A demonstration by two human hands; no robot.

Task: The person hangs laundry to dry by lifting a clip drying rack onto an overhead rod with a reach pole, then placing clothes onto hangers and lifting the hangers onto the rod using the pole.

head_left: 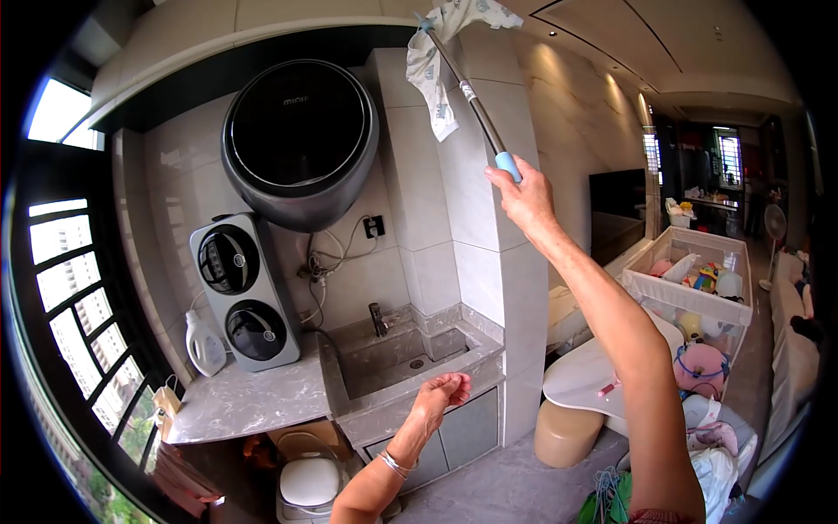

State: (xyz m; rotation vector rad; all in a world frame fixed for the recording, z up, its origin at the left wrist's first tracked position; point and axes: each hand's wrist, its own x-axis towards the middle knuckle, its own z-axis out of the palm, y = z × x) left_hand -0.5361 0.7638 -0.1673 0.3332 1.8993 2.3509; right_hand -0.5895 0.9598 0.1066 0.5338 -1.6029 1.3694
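Observation:
My right hand is raised and wrapped round the light blue grip of a metal clothes pole. At the pole's top end hangs a small white printed garment, high beside the tiled pillar; whether a hanger is inside it I cannot tell. My left hand, with a bracelet at the wrist, is in front of the sink. Its fingers are curled together, and nothing shows in them.
A round black wall-mounted appliance is above a grey two-door machine and a white detergent bottle on the counter. Right stand a beige stool, a white table and a toy-filled playpen. Windows line the left.

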